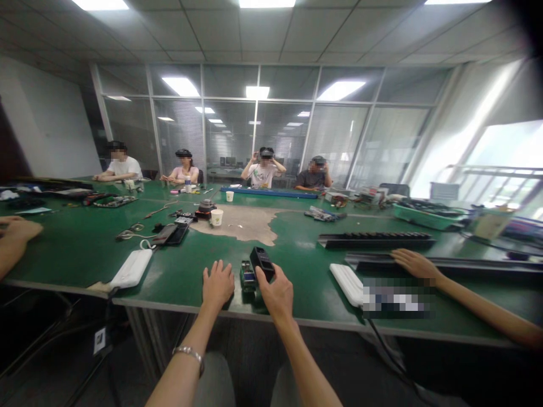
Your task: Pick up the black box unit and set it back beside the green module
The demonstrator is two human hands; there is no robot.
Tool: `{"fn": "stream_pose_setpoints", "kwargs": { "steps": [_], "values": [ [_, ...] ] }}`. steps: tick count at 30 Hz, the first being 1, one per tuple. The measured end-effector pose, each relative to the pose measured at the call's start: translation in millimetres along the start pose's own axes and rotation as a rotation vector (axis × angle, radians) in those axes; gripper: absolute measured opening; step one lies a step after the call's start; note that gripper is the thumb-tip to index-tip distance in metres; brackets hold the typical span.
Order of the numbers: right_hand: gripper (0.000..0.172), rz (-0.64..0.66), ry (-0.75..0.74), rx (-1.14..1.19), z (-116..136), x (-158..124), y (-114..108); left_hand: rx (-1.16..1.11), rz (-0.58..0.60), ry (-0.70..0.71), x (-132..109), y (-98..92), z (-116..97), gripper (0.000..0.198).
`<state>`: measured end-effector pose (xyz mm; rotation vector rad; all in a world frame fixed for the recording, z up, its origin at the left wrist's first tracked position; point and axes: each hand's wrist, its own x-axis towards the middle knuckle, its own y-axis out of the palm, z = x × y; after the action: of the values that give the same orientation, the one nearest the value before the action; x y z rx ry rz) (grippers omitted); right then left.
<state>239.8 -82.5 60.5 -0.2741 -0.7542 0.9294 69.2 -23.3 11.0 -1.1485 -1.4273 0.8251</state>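
My left hand point(218, 286), with a bracelet point(189, 355) at the wrist, lies on the green table point(173, 288) near its front edge, fingers stretched out and holding nothing. Between thumb and fingers, my right hand point(278, 293) grips a black rectangular device point(262, 263), which is tilted and shows dark openings on one face. Just left of it, between my hands, stands a small piece with a green circuit board point(246, 275). Its lower right side is partly hidden by my right thumb.
White power banks point(132, 267) point(347, 284) lie on either side. Neighbours' hands point(19, 234) point(413, 263) rest at far left and right. Ahead are paper cups point(216, 217), phones point(172, 233), black metal rails point(375, 241) and a green basket point(426, 216). Several people sit across the table.
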Motion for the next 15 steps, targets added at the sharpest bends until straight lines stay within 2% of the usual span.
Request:
{"fn": "stream_pose_setpoints", "kwargs": {
  "steps": [5,15],
  "values": [
    [0.041,0.051,-0.021,-0.097,20.9,-3.4,7.9,-0.013,-0.004,0.003,-0.5,-1.0,0.4,0.045],
    [0.039,0.087,-0.05,-0.271,25.2,-11.7,28.3,-0.015,-0.018,0.007,0.1,1.5,2.3,0.045]
  ]
}}
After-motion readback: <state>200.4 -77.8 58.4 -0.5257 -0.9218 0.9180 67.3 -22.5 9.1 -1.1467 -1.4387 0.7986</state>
